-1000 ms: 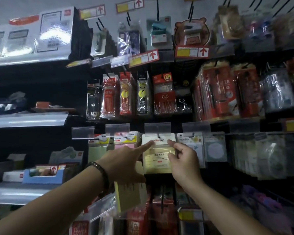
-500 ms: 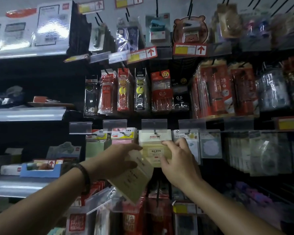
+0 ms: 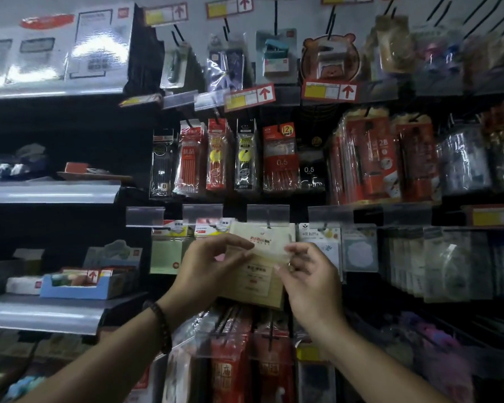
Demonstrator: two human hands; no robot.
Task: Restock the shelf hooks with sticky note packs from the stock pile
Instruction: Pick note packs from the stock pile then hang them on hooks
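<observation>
A display wall (image 3: 300, 16) hung with stationery is faced, with rows of pen packs (image 3: 280, 161) above the hands and red packs below them. Between the two hands, a pale yellow sticky note pack (image 3: 252, 282) is held upright, close against the front of the display. Its printed header (image 3: 262, 239) is raised to just under the clear label holder (image 3: 268, 215). The left hand (image 3: 210, 269) is pinched on the upper left of the pack, and the right hand (image 3: 312, 283) is pinched on its upper right edge, so the hands are close together with only the pack between them.

The pack is judged to be light, with a stiff block of paper under a glossy, probably slippery film. The thin header is likely to bend, so it is best held by both top corners, near the hang hole. The hook (image 3: 269, 226) is only faintly seen above the fingertips. Whether it has been threaded through the hole cannot be told.
</observation>
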